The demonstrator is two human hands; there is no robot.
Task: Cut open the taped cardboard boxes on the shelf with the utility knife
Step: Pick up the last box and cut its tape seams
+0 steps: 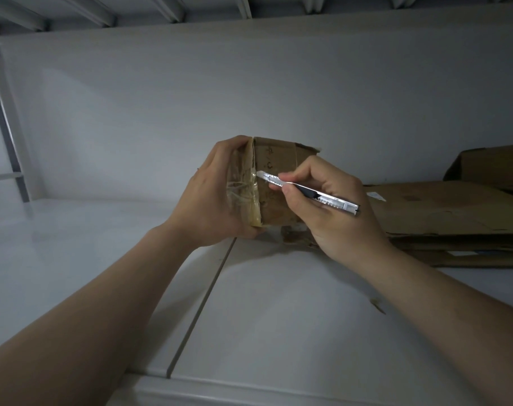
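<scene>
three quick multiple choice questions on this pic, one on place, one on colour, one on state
1. Where is the flattened cardboard relative to the small taped box?
A) to its left B) to its right C) on top of it
2. What colour is the utility knife body?
A) red B) silver C) yellow
3. How is the box handled?
A) the left hand grips it B) it lies untouched C) both hands lift it

Answers: 1 B, it lies on the shelf at the right; 2 B, shiny metal; 3 A, left fingers wrap it while the right hand holds the knife.

White shelf (103,259), flattened cardboard sheets (442,212) stacked at its right, small cardboard scrap (377,305) nearer.
</scene>
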